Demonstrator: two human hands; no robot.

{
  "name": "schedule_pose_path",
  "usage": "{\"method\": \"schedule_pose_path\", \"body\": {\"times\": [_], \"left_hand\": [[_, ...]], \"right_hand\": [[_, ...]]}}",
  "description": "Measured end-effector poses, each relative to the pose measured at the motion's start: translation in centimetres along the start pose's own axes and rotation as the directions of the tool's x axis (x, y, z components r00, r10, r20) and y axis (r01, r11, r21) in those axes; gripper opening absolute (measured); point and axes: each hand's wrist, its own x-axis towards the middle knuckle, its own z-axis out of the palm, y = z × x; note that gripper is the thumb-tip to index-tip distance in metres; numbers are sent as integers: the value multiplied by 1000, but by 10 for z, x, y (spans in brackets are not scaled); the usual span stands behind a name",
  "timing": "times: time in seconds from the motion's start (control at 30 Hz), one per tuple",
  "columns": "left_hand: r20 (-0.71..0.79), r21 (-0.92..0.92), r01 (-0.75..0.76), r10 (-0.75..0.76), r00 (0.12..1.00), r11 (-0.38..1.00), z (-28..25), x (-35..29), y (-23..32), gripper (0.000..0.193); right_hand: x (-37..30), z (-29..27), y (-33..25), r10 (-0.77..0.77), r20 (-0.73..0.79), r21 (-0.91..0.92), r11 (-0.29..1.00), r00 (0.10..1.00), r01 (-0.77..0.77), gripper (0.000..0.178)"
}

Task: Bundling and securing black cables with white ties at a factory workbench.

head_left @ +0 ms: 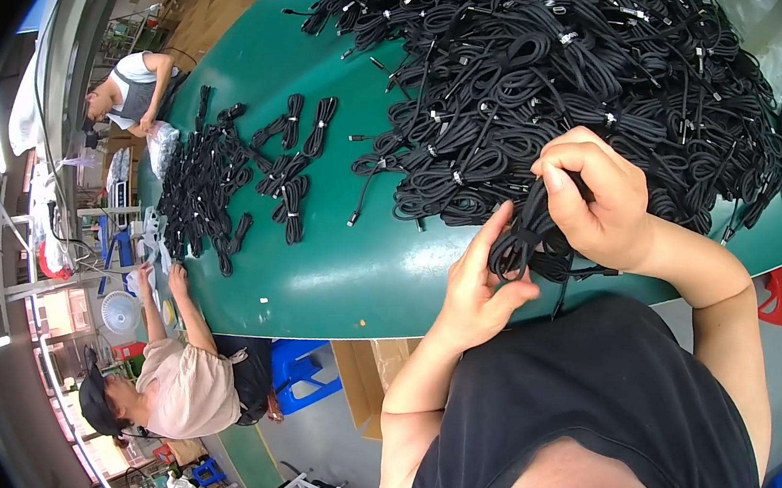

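A coiled black cable (pixel 530 223) is held up between my two hands, over the near edge of the green table (pixel 348 278). My left hand (pixel 473 302) cradles the lower loops between thumb and fingers. Above and to the right, my right hand (pixel 608 203) is closed in a pinch at the upper part of the coil; its fingers hide what exactly lies in the grip. Right behind both hands rises a big heap of black cables (pixel 524 95), many coiled and tied, with small metal plugs showing.
Left on the table lie a smaller pile of tied cables (pixel 201 179) and several separate bundles (pixel 291 204). One person (pixel 192 385) works at the table's left end, another (pixel 144 86) farther back. Below the edge are a cardboard box (pixel 360 385) and a blue stool (pixel 299 373).
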Motion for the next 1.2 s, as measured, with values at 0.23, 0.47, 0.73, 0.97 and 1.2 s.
{"method": "schedule_pose_path", "body": {"times": [0.23,0.47,0.73,0.97,1.2], "left_hand": [[97,-98,171,-161,982,980,-23,-7,-2,41],[-100,-471,220,-299,949,854,-76,-12,-12,38],[-344,-819,-207,-168,924,536,-113,1,-25,37],[-23,-608,286,-376,926,741,-38,17,-31,29],[-281,-690,-99,-139,950,717,-16,22,-17,22]], "right_hand": [[-7,-1,0,190,219,109,970,957,-218,7],[-6,7,8,-122,258,-396,891,958,220,25],[-3,32,16,-88,605,-603,598,791,528,28],[0,33,19,-147,592,-583,600,792,547,12],[3,17,3,-312,441,-424,754,841,502,20]]}}
